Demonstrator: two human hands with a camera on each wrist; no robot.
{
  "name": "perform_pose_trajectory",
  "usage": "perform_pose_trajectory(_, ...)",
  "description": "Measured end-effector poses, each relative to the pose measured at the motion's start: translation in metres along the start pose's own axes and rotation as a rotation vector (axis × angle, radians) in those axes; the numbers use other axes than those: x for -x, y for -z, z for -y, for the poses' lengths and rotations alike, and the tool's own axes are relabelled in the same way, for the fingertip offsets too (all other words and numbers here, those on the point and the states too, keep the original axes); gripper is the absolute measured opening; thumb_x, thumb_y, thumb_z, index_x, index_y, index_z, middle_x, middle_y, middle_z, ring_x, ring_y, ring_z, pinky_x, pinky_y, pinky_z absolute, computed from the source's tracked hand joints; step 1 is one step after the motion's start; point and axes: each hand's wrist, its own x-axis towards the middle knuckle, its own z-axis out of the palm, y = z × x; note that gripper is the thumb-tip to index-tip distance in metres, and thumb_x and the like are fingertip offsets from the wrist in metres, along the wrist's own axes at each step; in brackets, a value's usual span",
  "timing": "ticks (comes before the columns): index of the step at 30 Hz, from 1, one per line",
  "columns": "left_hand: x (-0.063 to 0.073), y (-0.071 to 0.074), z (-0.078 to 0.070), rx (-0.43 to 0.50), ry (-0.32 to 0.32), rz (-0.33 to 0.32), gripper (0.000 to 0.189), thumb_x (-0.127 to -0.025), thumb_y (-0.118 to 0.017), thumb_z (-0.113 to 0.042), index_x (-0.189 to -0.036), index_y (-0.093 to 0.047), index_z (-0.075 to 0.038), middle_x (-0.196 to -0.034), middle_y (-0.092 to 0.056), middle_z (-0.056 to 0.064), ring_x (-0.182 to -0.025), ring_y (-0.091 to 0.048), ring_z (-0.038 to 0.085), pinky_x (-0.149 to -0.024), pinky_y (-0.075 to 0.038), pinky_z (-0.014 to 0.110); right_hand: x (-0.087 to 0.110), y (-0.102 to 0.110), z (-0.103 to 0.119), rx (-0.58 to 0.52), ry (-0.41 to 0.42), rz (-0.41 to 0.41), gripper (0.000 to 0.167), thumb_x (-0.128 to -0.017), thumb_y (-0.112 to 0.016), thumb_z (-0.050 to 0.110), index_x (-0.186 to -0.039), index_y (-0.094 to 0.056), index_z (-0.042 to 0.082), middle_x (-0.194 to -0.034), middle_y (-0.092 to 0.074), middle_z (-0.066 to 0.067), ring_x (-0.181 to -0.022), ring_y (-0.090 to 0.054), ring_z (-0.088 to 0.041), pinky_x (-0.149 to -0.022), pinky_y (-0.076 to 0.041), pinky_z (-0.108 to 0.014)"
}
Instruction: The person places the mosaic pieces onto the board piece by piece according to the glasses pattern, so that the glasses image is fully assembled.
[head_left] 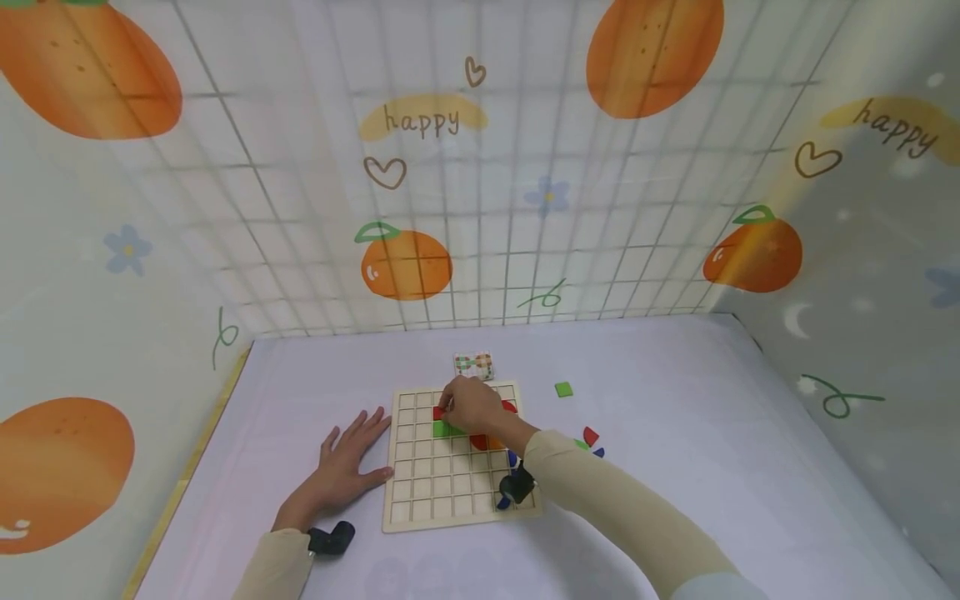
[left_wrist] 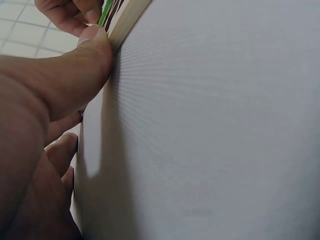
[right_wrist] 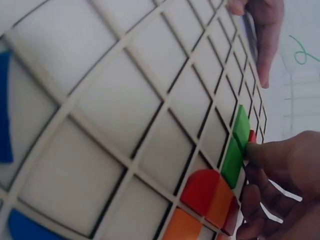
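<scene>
A wooden grid board point(head_left: 442, 507) lies on the table with coloured pieces set in some cells. My right hand point(head_left: 474, 406) is over its far part, thumb and fingertips curled at a small red piece point(right_wrist: 252, 136) beside two green square tiles point(right_wrist: 232, 162). My left hand point(head_left: 347, 462) lies with fingers spread at the board's left side; in the left wrist view its thumb point(left_wrist: 82, 70) presses the board's edge point(left_wrist: 131, 19). Red and orange pieces point(right_wrist: 201, 191) sit in nearby cells, partly under my right hand in the head view.
A small printed pattern card point(head_left: 474, 365) lies beyond the board. To the right are a loose green tile point(head_left: 564, 389) and a red piece point(head_left: 591, 436), with green and blue pieces near my right sleeve. Blue pieces point(right_wrist: 30, 227) are at the board's near right part.
</scene>
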Motion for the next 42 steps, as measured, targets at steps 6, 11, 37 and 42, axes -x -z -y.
perform_pose_trajectory(6, 0.000, -0.001, 0.001, -0.006, 0.009, -0.003, 0.085, -0.086, -0.075, -0.039, -0.155, -0.032, -0.014, -0.162, -0.022, 0.007, -0.147, -0.011, 0.036, -0.113, 0.002, 0.062, -0.001, 0.002, 0.000, 0.017, -0.032, 0.025, 0.009, -0.090, -0.072, 0.019, -0.097, -0.077, 0.019, -0.086, -0.070, 0.007, -0.067, -0.060, -0.010, -0.051, -0.049, -0.027)
perform_pose_trajectory(11, 0.000, -0.001, -0.001, 0.001, 0.005, -0.008, 0.085, -0.086, -0.075, -0.038, -0.155, -0.033, -0.013, -0.161, -0.022, 0.008, -0.147, -0.012, 0.037, -0.113, 0.002, 0.063, 0.002, 0.005, -0.004, -0.007, 0.004, 0.005, 0.009, -0.090, -0.071, 0.018, -0.097, -0.077, 0.016, -0.086, -0.070, 0.006, -0.063, -0.058, -0.008, -0.050, -0.048, -0.025)
perform_pose_trajectory(37, 0.001, 0.001, -0.001, 0.007, 0.007, -0.002, 0.085, -0.086, -0.076, -0.038, -0.155, -0.032, -0.015, -0.162, -0.022, 0.007, -0.148, -0.011, 0.035, -0.113, 0.002, 0.062, 0.052, 0.095, -0.150, 0.065, -0.036, 0.073, 0.029, -0.076, -0.080, 0.003, -0.104, -0.074, 0.006, -0.099, -0.068, -0.003, -0.089, -0.060, -0.020, -0.078, -0.055, -0.034)
perform_pose_trajectory(42, 0.000, 0.001, 0.001, 0.019, -0.007, 0.000, 0.084, -0.086, -0.075, -0.036, -0.155, -0.032, -0.014, -0.162, -0.022, 0.007, -0.148, -0.011, 0.035, -0.113, 0.001, 0.062, 0.044, 0.090, -0.143, 0.178, -0.045, 0.084, 0.026, -0.076, -0.081, 0.007, -0.101, -0.074, 0.011, -0.089, -0.065, 0.003, -0.081, -0.056, -0.016, -0.075, -0.054, -0.032)
